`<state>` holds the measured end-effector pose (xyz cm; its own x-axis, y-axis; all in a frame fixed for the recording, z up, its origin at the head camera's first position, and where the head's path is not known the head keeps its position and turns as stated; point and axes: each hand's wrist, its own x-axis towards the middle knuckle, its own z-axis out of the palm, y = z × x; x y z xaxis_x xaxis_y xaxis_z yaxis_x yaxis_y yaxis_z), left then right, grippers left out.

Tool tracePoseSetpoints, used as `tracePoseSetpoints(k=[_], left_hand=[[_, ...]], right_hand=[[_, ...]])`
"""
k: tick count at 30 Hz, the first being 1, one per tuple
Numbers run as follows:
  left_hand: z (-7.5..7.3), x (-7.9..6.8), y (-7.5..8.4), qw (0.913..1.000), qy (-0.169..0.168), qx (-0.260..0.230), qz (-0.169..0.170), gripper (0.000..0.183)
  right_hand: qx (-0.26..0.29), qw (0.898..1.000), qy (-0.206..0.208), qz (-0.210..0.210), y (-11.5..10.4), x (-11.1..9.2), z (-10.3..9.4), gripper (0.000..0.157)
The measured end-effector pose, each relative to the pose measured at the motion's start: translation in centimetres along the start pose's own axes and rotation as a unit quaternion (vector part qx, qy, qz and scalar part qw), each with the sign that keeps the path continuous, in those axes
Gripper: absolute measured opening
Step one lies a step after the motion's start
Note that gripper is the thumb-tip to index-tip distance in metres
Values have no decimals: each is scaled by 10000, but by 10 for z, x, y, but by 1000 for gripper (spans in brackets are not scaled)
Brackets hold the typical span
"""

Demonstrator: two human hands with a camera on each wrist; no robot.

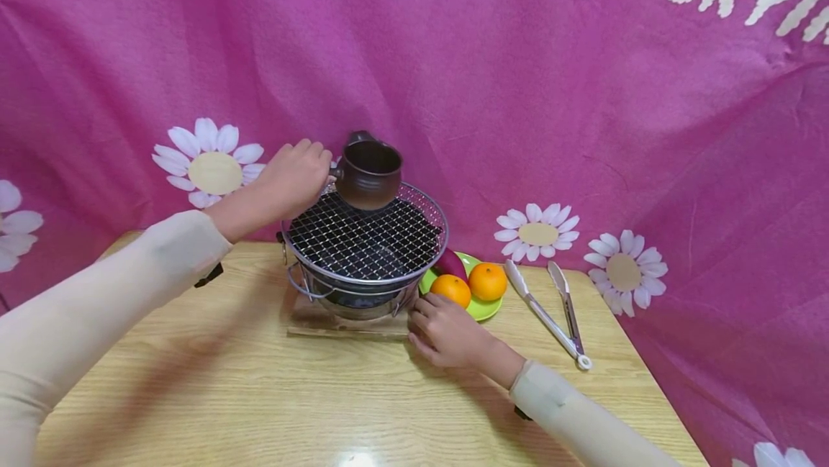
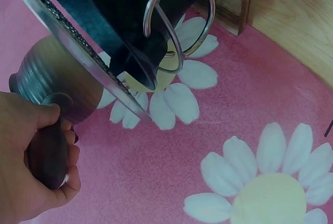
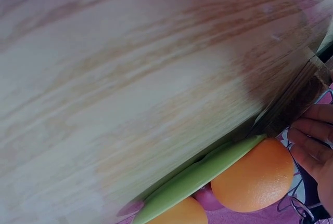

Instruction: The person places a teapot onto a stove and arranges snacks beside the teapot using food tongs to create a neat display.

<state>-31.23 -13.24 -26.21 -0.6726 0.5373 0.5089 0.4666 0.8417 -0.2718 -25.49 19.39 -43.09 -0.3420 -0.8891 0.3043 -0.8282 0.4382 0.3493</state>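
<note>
My left hand (image 1: 294,175) grips the side handle (image 2: 48,154) of a dark brown clay pot (image 1: 369,183), its thumb on top. The pot has no lid and a small spout at its far side; it is over the back of the round wire grill mesh (image 1: 363,244). Whether its base touches the mesh I cannot tell. The mesh sits on a round metal charcoal grill (image 1: 363,298) with ring handles, standing on a wooden board (image 1: 356,330). My right hand (image 1: 450,334) is at the board's right corner, fingers loosely bent, holding nothing, close to an orange (image 1: 451,290).
Right of the grill, a green plate (image 1: 481,310) bears two oranges and a purple vegetable (image 1: 451,263). Farther right, metal tongs (image 1: 547,319) lie spread on the wooden table (image 1: 259,395). A pink cloth (image 1: 453,93) with white daisies hangs behind.
</note>
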Motion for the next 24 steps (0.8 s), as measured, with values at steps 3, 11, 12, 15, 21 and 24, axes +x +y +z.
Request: tracePoseSetpoints(k=[3,11,12,15,21,24], left_hand=[[1,0,1,10000,-26,1,11,30],[2,1,4,9999,-151,-5,7,31],[2,1,4,9998,-174,-11,-1,31],[4,2,4,9997,-240,-30,-42,31],[5,3,4,9996,-238,-111,-100,31],[6,2,4,9996,-237,-139,-107,31]], right_hand=[[-9,10000,-45,11,0,0,0,20],[-3,10000,-35,13,0,0,-1,19],[2,10000,-30,15,0,0,-1,19],[16,10000,-16,16,0,0,-2,19],[39,10000,-4,27,0,0,-2,19],[66,10000,-13,40,0,0,-1,19]])
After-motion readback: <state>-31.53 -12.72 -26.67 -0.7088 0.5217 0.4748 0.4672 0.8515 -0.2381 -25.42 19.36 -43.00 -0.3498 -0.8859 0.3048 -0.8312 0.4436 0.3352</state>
